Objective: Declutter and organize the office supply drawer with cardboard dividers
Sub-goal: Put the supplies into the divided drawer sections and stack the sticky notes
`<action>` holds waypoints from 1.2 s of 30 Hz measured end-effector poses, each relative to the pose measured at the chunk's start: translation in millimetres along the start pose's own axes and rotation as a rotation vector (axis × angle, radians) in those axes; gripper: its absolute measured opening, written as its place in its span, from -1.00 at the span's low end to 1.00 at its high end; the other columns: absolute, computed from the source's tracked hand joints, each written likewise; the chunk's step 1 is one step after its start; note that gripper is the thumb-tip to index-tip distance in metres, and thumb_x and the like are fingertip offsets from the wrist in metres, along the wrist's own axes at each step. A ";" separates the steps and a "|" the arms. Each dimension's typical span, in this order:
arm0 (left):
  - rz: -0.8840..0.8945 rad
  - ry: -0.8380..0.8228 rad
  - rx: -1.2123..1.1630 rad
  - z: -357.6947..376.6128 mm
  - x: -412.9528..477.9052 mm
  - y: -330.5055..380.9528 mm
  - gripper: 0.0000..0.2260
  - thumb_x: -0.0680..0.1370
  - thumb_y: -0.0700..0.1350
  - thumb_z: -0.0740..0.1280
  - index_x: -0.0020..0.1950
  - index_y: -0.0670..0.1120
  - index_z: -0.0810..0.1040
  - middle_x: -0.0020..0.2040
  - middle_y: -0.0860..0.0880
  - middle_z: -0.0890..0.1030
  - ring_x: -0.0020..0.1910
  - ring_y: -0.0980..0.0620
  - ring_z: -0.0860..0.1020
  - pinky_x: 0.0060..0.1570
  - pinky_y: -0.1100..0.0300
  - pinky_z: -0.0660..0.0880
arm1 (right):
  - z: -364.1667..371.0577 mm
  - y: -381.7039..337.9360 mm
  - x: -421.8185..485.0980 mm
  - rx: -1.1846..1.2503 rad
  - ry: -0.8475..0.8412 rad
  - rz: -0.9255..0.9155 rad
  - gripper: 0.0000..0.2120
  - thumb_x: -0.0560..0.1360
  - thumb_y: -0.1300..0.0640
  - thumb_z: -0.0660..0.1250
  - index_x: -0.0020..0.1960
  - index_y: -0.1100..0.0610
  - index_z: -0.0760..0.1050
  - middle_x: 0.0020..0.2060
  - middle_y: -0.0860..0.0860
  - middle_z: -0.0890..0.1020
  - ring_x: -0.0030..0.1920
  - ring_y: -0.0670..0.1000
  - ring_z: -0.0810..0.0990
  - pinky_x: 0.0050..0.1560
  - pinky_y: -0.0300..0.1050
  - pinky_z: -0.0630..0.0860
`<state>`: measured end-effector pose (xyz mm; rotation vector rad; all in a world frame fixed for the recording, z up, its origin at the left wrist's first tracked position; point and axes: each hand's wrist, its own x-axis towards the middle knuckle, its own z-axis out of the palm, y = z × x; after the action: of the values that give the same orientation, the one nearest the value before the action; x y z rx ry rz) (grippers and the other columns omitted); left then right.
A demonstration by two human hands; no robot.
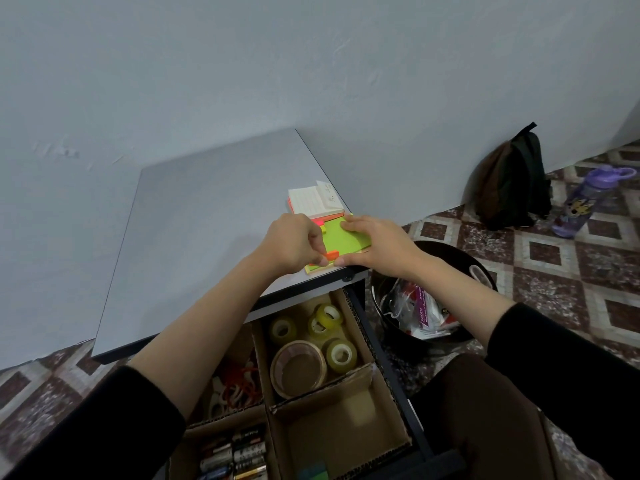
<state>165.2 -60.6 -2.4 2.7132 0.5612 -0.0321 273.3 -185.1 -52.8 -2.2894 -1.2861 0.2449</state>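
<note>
One green pad gripped by both left hand and right hand fingers.

Lime green for the sticky pad between the left hand and the right hand; bright orange for the tab at the left fingertips. Just beyond both hands, white lined notepad over pink and orange layers. Pale grey desk top underneath. Below the wrists, brown cardboard dividers, yellowish clear tape rolls, one tan roll. Black sleeves. Right of the right hand, maroon-and-cream diamond floor tiles, purple bottle, black and brown backpack.
</note>
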 end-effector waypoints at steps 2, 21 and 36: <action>-0.007 -0.019 -0.031 -1.2 0.5 -1.6 -0.89 0.39 -0.12 0.49 -0.17 -0.12 0.62 -0.21 0.03 0.54 -0.11 0.09 0.44 -0.24 0.32 0.32 | -0.2 -0.1 0.2 0.003 0.001 -0.001 -0.23 0.34 -0.21 0.42 0.44 0.08 0.30 0.45 -0.05 0.30 0.40 0.01 0.32 0.36 -0.03 0.28; -0.118 -0.024 -0.447 -14.7 -4.6 -13.4 -0.86 0.38 -0.19 0.49 -0.09 -0.13 0.62 -0.10 -0.14 0.62 -0.07 -0.01 0.55 -0.02 0.14 0.50 | -7.9 -0.5 0.6 0.001 -0.048 0.006 -0.22 0.33 -0.16 0.47 0.45 0.06 0.29 0.46 -0.08 0.27 0.42 0.01 0.28 0.37 -0.04 0.21; -0.082 0.057 -0.011 5.3 1.5 4.9 -0.69 0.35 -0.13 0.52 0.06 -0.16 0.65 0.00 -0.10 0.66 0.00 -0.03 0.56 0.03 0.15 0.46 | -11.3 4.8 2.9 0.069 -0.063 0.004 -0.24 0.31 -0.02 0.53 0.43 0.06 0.32 0.45 -0.08 0.29 0.40 0.01 0.31 0.35 -0.07 0.25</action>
<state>168.7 -66.1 -5.7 2.6867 0.6872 0.0263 282.8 -188.4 -45.3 -2.2429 -1.2835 0.3596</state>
